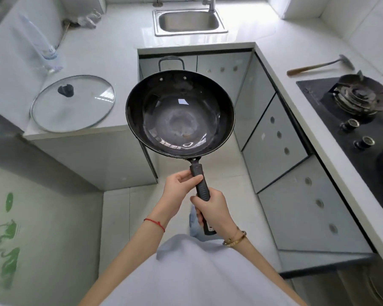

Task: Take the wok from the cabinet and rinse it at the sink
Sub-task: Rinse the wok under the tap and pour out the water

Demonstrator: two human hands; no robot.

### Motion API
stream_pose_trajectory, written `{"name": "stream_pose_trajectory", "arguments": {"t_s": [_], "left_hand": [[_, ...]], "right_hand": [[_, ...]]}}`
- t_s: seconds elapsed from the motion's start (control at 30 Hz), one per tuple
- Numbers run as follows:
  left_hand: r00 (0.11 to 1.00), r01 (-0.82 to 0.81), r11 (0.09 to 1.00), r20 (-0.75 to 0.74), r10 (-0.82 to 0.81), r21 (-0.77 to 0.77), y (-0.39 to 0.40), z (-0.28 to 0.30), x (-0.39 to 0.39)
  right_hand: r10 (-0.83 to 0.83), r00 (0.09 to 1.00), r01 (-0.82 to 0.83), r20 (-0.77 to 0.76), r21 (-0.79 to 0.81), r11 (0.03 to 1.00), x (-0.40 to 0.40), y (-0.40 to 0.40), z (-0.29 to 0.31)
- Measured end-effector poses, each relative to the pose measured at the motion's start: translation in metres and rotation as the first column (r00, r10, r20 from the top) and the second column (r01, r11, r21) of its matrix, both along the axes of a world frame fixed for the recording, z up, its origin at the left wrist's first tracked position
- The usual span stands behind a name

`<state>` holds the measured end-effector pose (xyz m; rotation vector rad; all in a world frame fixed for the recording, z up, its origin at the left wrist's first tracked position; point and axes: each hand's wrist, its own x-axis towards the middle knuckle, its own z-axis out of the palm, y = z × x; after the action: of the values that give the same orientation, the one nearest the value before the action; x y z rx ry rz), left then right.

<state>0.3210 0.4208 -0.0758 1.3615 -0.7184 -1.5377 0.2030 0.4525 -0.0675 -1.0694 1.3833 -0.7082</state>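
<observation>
A black wok (179, 113) with a long black handle and a small loop handle at its far side hangs level over the floor in the middle of the view. My right hand (214, 213) grips the lower part of the handle. My left hand (181, 191) holds the handle higher up, thumb and fingers round it near the bowl. The wok's inside is bare and shiny. The steel sink (189, 22) with its tap (209, 3) lies at the far end of the white counter, beyond the wok.
A glass lid (73, 102) lies on the left counter, with a clear plastic bag (42, 43) behind it. On the right counter are a spatula (318, 65) and a black gas hob (358, 100). Grey cabinet doors (274, 129) line the right side; one lower door stands ajar.
</observation>
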Motion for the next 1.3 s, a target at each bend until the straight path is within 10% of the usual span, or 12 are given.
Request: {"name": "stream_pose_trajectory", "arguments": {"t_s": [1.3], "left_hand": [[0.999,0.031,0.999,-0.006,-0.031,0.009,-0.805,0.001,0.111]], "right_hand": [[0.020,0.998,-0.022,-0.065,-0.021,1.000,0.115,-0.797,0.010]]}}
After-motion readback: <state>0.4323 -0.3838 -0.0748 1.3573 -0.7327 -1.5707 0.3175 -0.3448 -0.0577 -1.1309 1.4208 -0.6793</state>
